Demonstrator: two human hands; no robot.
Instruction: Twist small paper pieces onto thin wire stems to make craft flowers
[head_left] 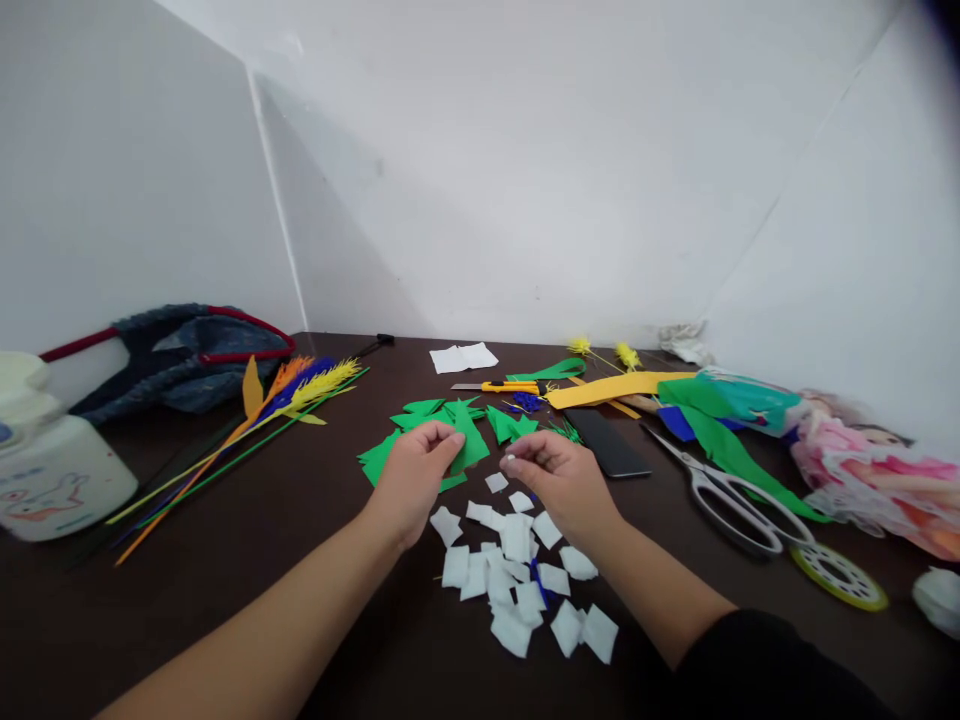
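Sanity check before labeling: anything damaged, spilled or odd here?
Nothing damaged. White paper squares lie scattered loose under the wrists; left hand holds a green paper piece, and the scissors lie open to the right.

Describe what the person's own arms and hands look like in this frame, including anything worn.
Both forearms are bare. The left hand and right hand have no gloves, and no rings or watch are visible. A black sleeve covers the right upper arm near the elbow; no sleeve shows on the left.
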